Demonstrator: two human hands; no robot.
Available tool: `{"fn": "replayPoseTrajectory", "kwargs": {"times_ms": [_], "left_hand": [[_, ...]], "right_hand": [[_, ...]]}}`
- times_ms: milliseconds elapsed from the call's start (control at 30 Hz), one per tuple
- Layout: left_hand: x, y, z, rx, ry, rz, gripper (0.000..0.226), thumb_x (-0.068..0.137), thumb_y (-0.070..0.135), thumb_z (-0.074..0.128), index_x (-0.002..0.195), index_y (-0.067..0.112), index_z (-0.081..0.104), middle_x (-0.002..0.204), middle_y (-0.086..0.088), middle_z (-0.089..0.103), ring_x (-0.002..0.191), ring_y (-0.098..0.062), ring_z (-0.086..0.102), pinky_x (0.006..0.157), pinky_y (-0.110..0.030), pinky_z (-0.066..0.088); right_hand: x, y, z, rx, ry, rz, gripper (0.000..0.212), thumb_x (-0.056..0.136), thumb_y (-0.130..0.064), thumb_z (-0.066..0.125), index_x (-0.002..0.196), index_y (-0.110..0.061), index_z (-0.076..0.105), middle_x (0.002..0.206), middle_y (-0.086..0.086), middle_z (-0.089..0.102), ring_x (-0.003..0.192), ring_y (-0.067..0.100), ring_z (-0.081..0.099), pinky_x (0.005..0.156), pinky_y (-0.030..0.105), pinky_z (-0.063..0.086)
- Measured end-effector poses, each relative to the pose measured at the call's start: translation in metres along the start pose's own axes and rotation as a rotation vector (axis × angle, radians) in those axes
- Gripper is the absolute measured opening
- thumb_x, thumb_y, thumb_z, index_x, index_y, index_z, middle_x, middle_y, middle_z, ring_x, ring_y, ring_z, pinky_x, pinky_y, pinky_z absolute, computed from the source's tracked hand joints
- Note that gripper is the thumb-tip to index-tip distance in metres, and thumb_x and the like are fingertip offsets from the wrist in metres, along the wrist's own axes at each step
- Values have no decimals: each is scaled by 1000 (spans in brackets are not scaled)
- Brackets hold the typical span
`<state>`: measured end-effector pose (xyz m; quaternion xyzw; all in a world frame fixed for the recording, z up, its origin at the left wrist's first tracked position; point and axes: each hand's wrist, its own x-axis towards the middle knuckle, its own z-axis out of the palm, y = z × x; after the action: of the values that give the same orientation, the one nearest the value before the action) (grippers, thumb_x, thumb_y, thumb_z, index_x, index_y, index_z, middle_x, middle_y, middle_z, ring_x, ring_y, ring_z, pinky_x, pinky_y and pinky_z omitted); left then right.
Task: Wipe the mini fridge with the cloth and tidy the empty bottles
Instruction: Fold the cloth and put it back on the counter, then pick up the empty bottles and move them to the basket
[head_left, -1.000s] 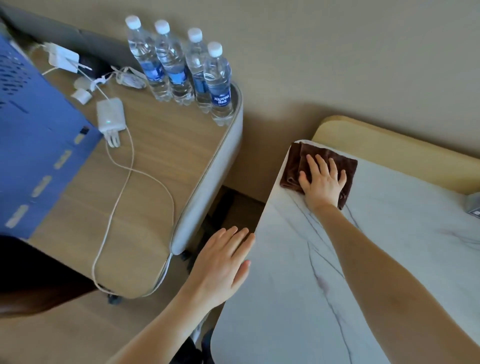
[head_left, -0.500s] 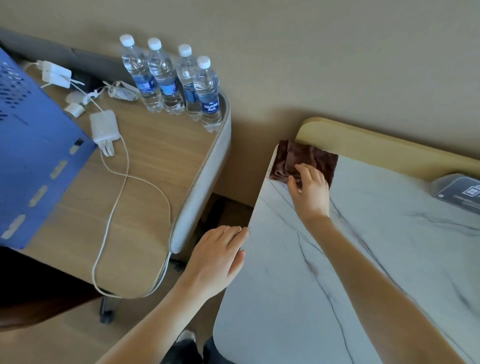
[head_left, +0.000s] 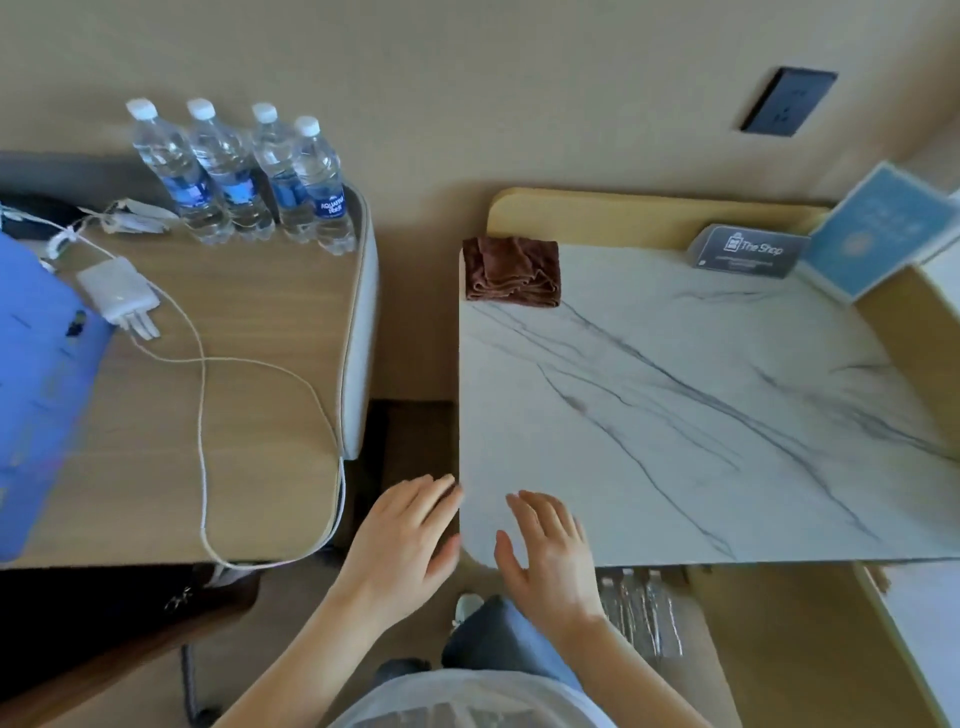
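A folded brown cloth (head_left: 511, 270) lies alone on the far left corner of the white marble top (head_left: 675, 405). My right hand (head_left: 550, 556) hovers open over the near left corner of that top, holding nothing. My left hand (head_left: 405, 545) is open too, fingertips at the top's left edge. Several clear water bottles (head_left: 244, 176) with blue labels and white caps stand in a row at the back of the wooden desk (head_left: 249, 332). More clear bottles (head_left: 641, 608) lie low on the floor beneath the marble top's front edge.
A white charger (head_left: 118, 299) with a looping white cable (head_left: 208, 415) and a blue folder (head_left: 36, 395) lie on the desk. A dark card holder (head_left: 748, 252) and a blue card (head_left: 878, 234) stand at the marble top's back right. A wall socket (head_left: 788, 101) is above.
My right hand let go of the cloth and drew back to the near left corner of the marble top. The cloth stays at the far corner. The view has tilted right.
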<state>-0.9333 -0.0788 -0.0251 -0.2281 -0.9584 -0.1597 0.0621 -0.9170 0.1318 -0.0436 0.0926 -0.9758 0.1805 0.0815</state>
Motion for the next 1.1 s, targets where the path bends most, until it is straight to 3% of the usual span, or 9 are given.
{"fn": "replayPoseTrajectory", "kwargs": {"times_ms": [167,333,500,633,767,1100], "left_hand": [[-89,0,1,-21,-111,58,51,93,43,44,131,16,66,133,0,64,120,-22,62,100,-38,51],[-141,4,-17,-91,-100,61,55,101,46,31,131,15,65,130,0,65,120,-21,61,97,-37,52],[-154,28,-34,-139,-73,172,51,97,43,39,131,15,65,128,0,66,120,-19,61,97,-35,52],[-154,57,-40,-163,-46,256,62,102,53,24,132,16,64,129,0,66,121,-18,60,98,-33,50],[-161,94,-35,-135,-47,311,55,100,48,33,132,15,64,130,-1,66,122,-18,60,100,-31,49],[-244,251,22,-178,-123,317,50,94,41,44,131,13,64,126,2,67,119,-15,60,99,-31,50]], "right_hand": [[-83,-31,7,-21,-19,85,42,87,-34,55,122,-12,65,123,5,67,112,28,63,94,43,54],[-149,-65,4,-19,10,164,42,91,-37,54,124,-13,65,126,4,64,118,25,57,99,41,51],[-195,-77,-20,-30,80,254,45,95,-37,48,128,-12,65,130,4,64,121,26,58,100,44,50],[-230,-67,-41,-45,175,311,42,93,-34,52,126,-12,66,126,4,65,118,27,59,98,42,50],[-270,-51,-59,-51,272,333,39,91,-32,54,122,-12,67,123,3,66,114,26,60,96,40,51],[-435,33,-106,-83,238,444,43,93,-35,50,124,-10,66,121,4,66,111,28,60,94,43,52]]}}
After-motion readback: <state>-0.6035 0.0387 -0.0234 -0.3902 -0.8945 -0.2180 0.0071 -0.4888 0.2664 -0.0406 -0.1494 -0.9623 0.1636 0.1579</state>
